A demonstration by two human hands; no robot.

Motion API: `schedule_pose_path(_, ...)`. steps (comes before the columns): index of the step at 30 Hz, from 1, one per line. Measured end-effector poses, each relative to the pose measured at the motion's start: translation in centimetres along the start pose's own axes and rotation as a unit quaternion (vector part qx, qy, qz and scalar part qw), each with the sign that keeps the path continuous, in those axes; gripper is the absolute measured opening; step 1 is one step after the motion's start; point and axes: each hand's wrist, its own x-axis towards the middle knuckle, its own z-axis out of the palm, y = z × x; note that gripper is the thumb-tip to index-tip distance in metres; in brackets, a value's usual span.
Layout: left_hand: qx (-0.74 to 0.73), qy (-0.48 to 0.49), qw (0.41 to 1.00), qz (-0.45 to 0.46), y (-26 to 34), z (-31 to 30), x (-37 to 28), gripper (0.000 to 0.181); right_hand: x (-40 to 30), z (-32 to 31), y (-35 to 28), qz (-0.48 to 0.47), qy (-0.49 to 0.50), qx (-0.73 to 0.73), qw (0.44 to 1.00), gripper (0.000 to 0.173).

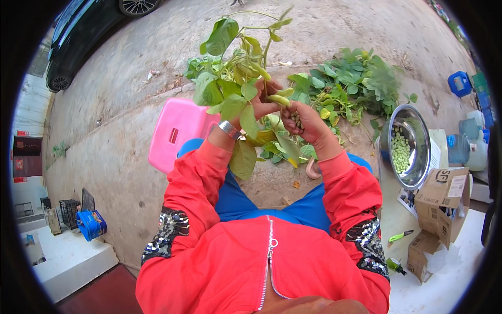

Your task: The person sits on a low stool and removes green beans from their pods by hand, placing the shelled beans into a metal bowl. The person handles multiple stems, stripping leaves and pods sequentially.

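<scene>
My left hand [263,100], with a silver bracelet [230,130] at the wrist, grips the stem of a leafy soybean plant [231,104] raised before me. Plump green pods [251,70] hang among its leaves. Close by on the right, my right hand [310,123] pinches the end of a pod [279,99] between thumb and finger. Several more pods [297,119] are held in its curled fingers. Leaves partly cover the left wrist and the stem.
A heap of cut plants [349,82] lies on the concrete ahead. Left of my knees is a pink plastic stool [178,133]. At right, a steel bowl [421,137] holds green pods or beans, near cardboard boxes [441,200] and a green-handled knife [400,236]. A dark car [90,29] stands far left.
</scene>
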Motion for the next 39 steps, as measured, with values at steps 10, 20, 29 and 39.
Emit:
schedule_pose_path(10, -0.057, -0.028, 0.998, -0.012, 1.2, -0.2, -0.8, 0.038, -0.2, 0.0, 0.0, 0.032, -0.019, 0.027, 0.999, 0.017)
schedule_pose_path(20, -0.027, -0.034, 0.999, -0.008, -1.4, -0.6, 0.6, 0.037, 0.3, 0.3, 0.8, -0.021, 0.068, 0.053, 0.996, 0.015)
schedule_pose_path(29, -0.074, 0.08, 0.993, -0.047, 0.0, 1.7, -0.2, 0.023, 0.5, 1.6, 1.7, -0.216, 0.153, -0.22, 0.939, 0.012)
schedule_pose_path(39, -0.154, 0.095, 0.98, -0.087, 0.9, 2.2, -0.5, 0.033, 0.1, 1.1, 0.6, -0.105, 0.081, -0.143, 0.981, 0.032)
